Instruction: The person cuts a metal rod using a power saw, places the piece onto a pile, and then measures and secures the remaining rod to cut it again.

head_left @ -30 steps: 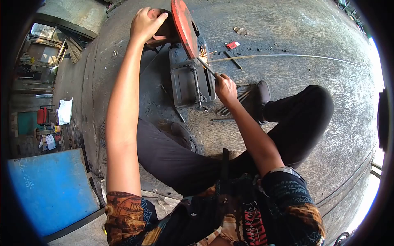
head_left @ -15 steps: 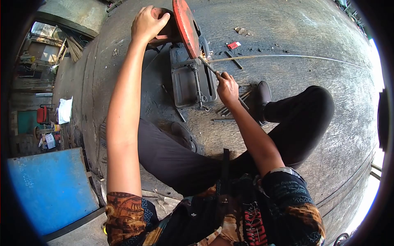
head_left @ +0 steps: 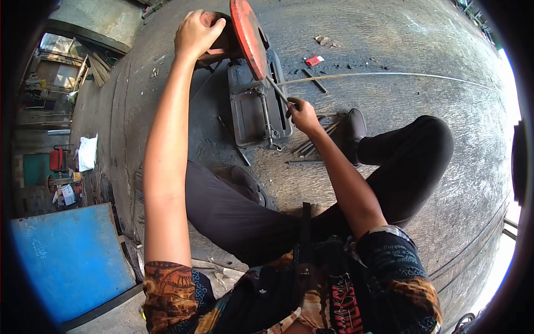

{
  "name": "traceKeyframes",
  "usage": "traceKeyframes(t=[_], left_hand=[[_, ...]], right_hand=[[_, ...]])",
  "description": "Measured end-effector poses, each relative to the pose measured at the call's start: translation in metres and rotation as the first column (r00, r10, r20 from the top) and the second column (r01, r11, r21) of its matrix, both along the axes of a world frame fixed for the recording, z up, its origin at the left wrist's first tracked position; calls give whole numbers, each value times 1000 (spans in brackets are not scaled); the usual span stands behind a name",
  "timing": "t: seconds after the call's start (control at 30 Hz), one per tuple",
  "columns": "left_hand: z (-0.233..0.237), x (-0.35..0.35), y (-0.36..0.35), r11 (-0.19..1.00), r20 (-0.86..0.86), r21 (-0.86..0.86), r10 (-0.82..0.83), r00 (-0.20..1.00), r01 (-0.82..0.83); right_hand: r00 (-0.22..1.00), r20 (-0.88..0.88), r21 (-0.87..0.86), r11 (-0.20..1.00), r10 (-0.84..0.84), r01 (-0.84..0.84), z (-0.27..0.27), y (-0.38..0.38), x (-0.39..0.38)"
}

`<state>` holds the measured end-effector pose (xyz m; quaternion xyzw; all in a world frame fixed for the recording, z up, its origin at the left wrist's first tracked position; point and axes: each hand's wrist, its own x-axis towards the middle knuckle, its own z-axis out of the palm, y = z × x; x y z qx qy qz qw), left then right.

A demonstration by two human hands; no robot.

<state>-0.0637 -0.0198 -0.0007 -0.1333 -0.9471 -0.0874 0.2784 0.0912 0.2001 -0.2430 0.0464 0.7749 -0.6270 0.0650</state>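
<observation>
A cut-off saw with a red blade guard (head_left: 248,39) stands on a dark metal base (head_left: 247,114) with a clamp screw (head_left: 266,111). My left hand (head_left: 196,36) is closed around the red part of the saw at the top left of the head view. My right hand (head_left: 303,115) grips a thin metal rod (head_left: 280,93). The rod slants up and left, its far end by the lower edge of the guard. Whether that end touches the blade is hidden.
Several cut metal rods (head_left: 306,147) lie beside my shoe (head_left: 356,123). Across the ground to the right runs a long thin strip (head_left: 400,73). A red packet (head_left: 314,60) and a short bar (head_left: 315,82) lie beyond the base. A blue panel (head_left: 72,256) is at the lower left.
Sparks at the guard's lower edge are gone. The saw head, base and both hands appear slightly further left in view, and the right hand's grip on the rod has turned a little.
</observation>
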Motion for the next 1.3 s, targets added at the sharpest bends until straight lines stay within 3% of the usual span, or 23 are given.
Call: traceKeyframes(t=[0.17, 0.27, 0.37, 0.43, 0.5, 0.53, 0.57, 0.63, 0.7, 0.8, 0.93, 1.03, 1.23, 1.3], left_hand=[[1, 1, 1, 1000, 4, -4, 15, 1000, -15], [8, 8, 7, 1000, 78, 12, 27, 997, -28], [4, 4, 4, 1000, 29, 11, 23, 999, -24], [0, 1, 0, 1000, 13, 3, 27, 1000, -27], [-2, -4, -3, 1000, 1, -3, 24, 1000, -24], [-1, -7, -5, 1000, 4, -13, 17, 1000, -17], [-2, -9, -7, 1000, 7, -21, 11, 1000, -11], [-3, -11, -8, 1000, 15, 9, 20, 1000, -20], [-2, -10, -7, 999, 18, 37, 32, 999, -32], [0, -9, -7, 999, 40, 3, 33, 999, -33], [-3, -11, -9, 999, 27, -10, 39, 999, -38], [0, -9, -7, 999, 42, 9, 44, 998, -45], [-2, -11, -10, 999, 39, 40, 21, 999, -22], [-3, -13, -12, 998, 47, 55, 16, 999, -19]], right_hand=[[997, 71, -70, 998, 10, -5, -16, -9, 7], [980, 153, -421, 906, 124, -49, 12, -4, 9], [952, 251, -437, 898, 173, -48, 26, 3, 5], [950, 273, -390, 920, 152, -36, 5, -3, 7], [968, 232, -190, 980, 96, -52, -7, -8, 11], [964, 239, -323, 946, 120, -38, -6, -9, 12], [963, 242, -322, 946, 116, -33, -4, -8, 10], [951, 231, -580, 814, 204, -33, 29, -1, 10], [948, 243, -556, 831, 204, -36, 23, -2, 5], [922, 332, -353, 933, 197, -72, 13, -8, 10], [914, 316, -567, 823, 255, -34, 26, -12, 10], [858, 420, -564, 826, 296, -9, 28, -3, 6], [897, 369, -585, 811, 245, 19, 29, -10, 9], [919, 362, -295, 954, 155, -45, 12, -9, 6]])
